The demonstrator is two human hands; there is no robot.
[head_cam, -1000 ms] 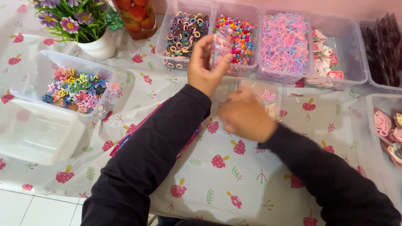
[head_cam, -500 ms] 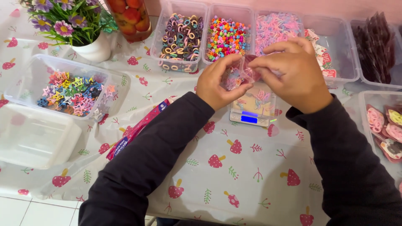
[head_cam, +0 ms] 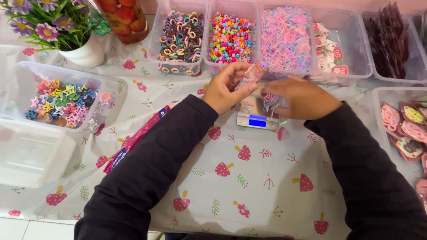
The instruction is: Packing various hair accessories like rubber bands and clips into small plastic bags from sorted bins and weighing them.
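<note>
A small clear bag (head_cam: 251,74) of tiny pink pieces is being held tilted above the scale (head_cam: 258,116), just in front of the bead tub (head_cam: 230,33). It is being pinched between the thumb and fingertips of the left hand (head_cam: 224,89), which is closed on it. The right hand (head_cam: 302,98) is being held low over the scale's right side, fingers loosely curled and pointing left; whether anything is being gripped there cannot be told. A few pastel pieces are lying on the scale's tray, and its blue display is lit. A tub of hair rings (head_cam: 180,38) and a tub of star clips (head_cam: 58,100) are standing on the mushroom-print cloth (head_cam: 249,178).
</note>
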